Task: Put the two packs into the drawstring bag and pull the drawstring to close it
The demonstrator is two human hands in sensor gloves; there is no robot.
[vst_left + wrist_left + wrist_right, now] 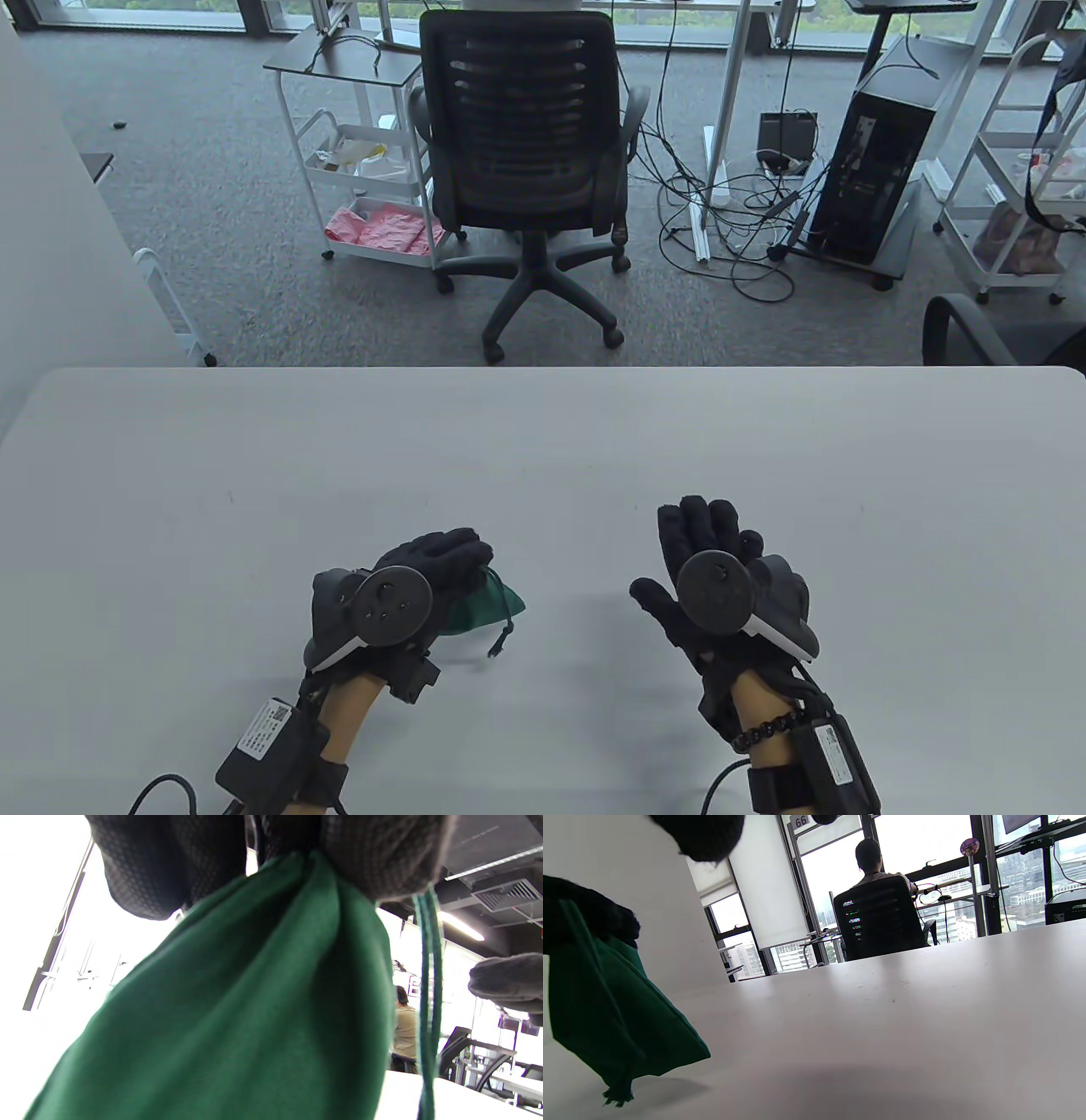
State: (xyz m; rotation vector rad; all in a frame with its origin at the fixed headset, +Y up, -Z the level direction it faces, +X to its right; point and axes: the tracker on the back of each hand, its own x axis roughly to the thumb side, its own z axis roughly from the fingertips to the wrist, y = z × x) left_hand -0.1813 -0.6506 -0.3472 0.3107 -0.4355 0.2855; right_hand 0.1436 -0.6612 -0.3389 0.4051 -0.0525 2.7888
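A green drawstring bag (484,604) hangs from my left hand (428,564), just above the table near its front. In the left wrist view the gloved fingers (169,866) bunch the bag's (237,1005) gathered neck, and a green drawstring (428,1001) hangs down beside it. The cord's knotted end (499,647) dangles close to the tabletop. My right hand (708,543) hovers to the right of the bag with straight fingers, holding nothing. In the right wrist view the bag (606,1014) hangs at the left. The two packs are not visible.
The white table (543,441) stretches wide ahead of both hands. Beyond its far edge stand a black office chair (526,153), a white cart (365,187) and a computer tower (874,170) with floor cables. A person (871,861) sits far off.
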